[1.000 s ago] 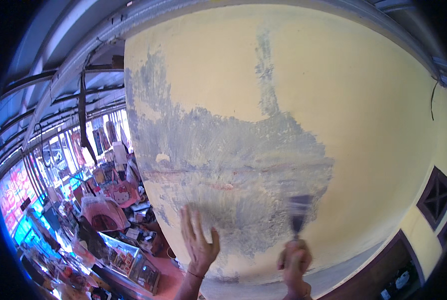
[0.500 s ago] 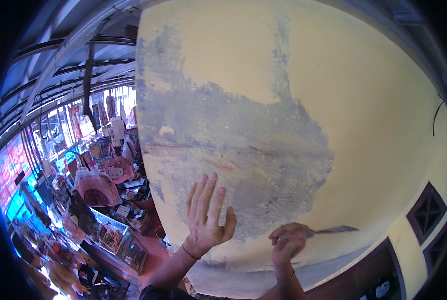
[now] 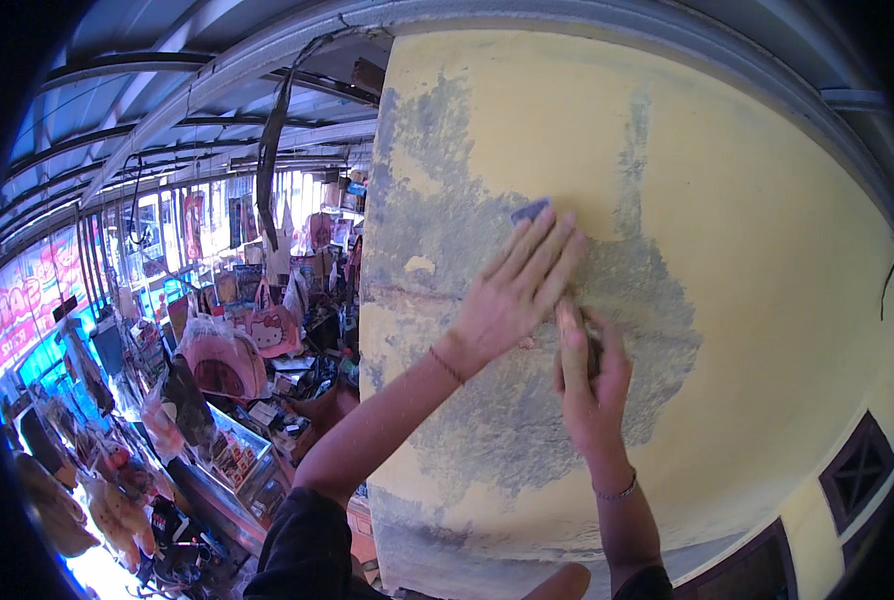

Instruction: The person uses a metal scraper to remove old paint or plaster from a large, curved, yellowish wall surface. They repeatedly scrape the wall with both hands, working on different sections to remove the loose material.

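Note:
A scraper (image 3: 530, 211) lies against the wall, its grey blade end showing just past my left fingertips. My left hand (image 3: 507, 300) is stretched out flat over the blade, fingers extended and close together, covering most of it. Below and to the right, my right hand (image 3: 595, 385) is closed around the scraper's handle, which the fingers mostly hide. Under both hands is a large wall (image 3: 767, 270) of pale yellow paint, with a rough grey bare patch (image 3: 477, 430) across its middle. A reddish horizontal crack line runs through that patch.
The wall's left edge borders a crowded shop area with a pink bag (image 3: 222, 360), a glass display case (image 3: 237, 450) and hanging goods. Metal roof beams (image 3: 167, 62) pass overhead. A dark diamond-patterned vent (image 3: 857, 470) is at lower right.
My right hand has brought the scraper up and left onto the grey patch. My left hand has risen to the right and now lies over the blade. The view has shifted left.

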Demonstrator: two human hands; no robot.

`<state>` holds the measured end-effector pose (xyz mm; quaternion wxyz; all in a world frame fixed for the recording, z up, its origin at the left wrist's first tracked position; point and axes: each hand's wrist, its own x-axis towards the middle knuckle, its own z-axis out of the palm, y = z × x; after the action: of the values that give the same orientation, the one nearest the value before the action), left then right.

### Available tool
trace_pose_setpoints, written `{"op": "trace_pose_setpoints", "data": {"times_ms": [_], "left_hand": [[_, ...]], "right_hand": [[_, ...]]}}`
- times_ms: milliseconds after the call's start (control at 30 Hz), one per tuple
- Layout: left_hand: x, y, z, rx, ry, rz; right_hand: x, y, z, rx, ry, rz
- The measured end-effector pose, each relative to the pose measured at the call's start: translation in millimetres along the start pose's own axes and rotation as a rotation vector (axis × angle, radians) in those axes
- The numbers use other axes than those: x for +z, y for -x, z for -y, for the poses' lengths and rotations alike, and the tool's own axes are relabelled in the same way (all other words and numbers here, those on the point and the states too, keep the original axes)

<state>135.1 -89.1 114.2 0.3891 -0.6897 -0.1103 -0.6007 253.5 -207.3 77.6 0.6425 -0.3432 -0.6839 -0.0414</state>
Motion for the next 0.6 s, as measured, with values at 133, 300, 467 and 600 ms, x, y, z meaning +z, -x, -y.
{"op": "trace_pose_setpoints", "data": {"times_ms": [133, 300, 467, 600], "left_hand": [[9.3, -17.0, 21.5, -0.034, -0.088, 0.066], [8.5, -14.5, 24.7, -0.119, -0.263, -0.036], [1.3, -14.0, 33.7, -0.231, -0.178, -0.069], [-3.4, -22.5, 47.8, -0.278, -0.086, -0.117]], "right_hand": [[2.8, -27.8, 18.8, -0.342, 0.449, -0.034], [12.0, -41.9, 26.8, -0.376, 0.818, 0.052], [32.6, -57.1, 24.1, -0.464, 0.972, 0.014], [41.8, -71.3, 33.7, -0.464, 1.025, 0.023]]}}
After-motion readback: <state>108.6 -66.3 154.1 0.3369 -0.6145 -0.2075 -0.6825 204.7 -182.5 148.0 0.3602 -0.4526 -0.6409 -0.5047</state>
